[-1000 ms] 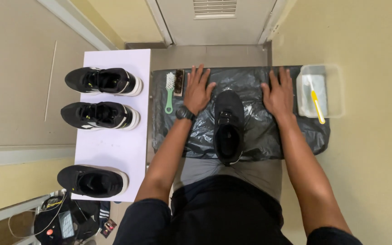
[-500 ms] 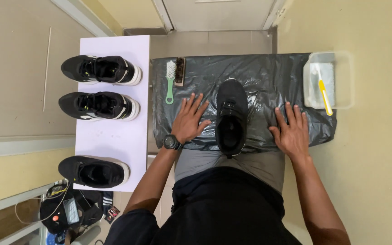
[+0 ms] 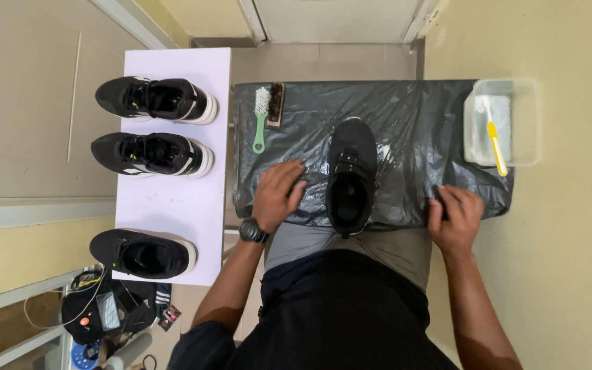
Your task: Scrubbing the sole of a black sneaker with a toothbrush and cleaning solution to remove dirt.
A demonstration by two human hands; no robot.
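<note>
A black shoe (image 3: 351,175) lies on a dark plastic sheet (image 3: 412,123) spread on the floor in front of me. My left hand (image 3: 277,195) rests flat on the sheet just left of the shoe, a black watch on its wrist. My right hand (image 3: 455,218) presses on the sheet's near right edge, fingers curled at the edge; whether it pinches the plastic I cannot tell. Neither hand touches the shoe.
A green-handled brush (image 3: 262,116) and a brown brush (image 3: 277,104) lie at the sheet's far left. A clear tub (image 3: 527,103) with a yellow toothbrush (image 3: 495,145) sits far right. Three black shoes (image 3: 152,152) stand on a pale lilac sheet (image 3: 173,205). A bag (image 3: 104,312) lies near left.
Both hands have slid back toward me along the sheet, from its far part beside the shoe to its near edge. The shoe has stayed in place.
</note>
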